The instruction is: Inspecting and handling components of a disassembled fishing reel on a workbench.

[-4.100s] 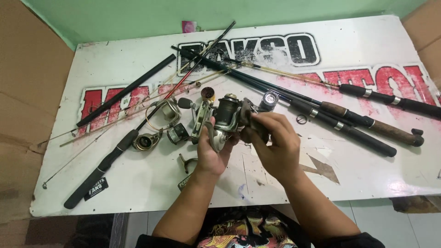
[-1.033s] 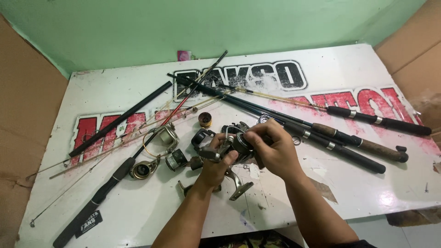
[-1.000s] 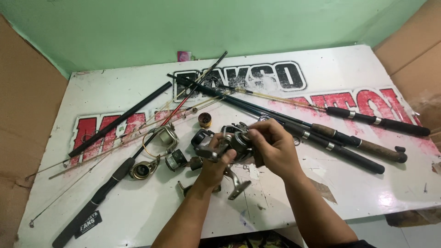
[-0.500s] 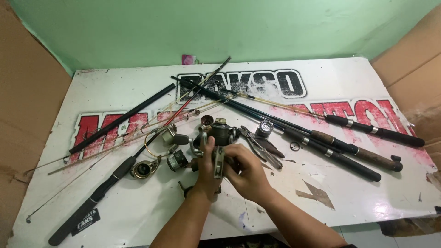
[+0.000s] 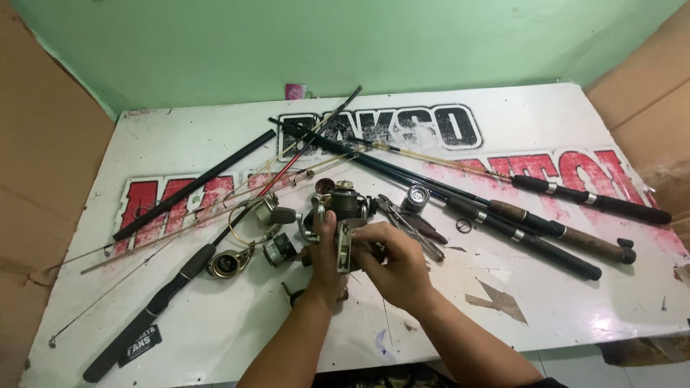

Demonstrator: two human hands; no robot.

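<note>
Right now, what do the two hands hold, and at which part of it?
Both hold one fishing reel. The left hand grips its body from the left; the right hand wraps its foot and lower side, spool pointing away.

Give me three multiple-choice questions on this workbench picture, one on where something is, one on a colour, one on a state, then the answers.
1. Where do the pliers lie?
A. right of the fishing reel
B. on the far left edge
C. on the wall

2. What colour is the wall?
A. red
B. green
C. black

3. How is the reel held?
A. lying untouched
B. in one hand
C. in both hands

Answers: 1 A, the pliers sit just right of the reel on the white board. 2 B, the wall behind is plain green. 3 C, the left hand and right hand both grip it.
</note>
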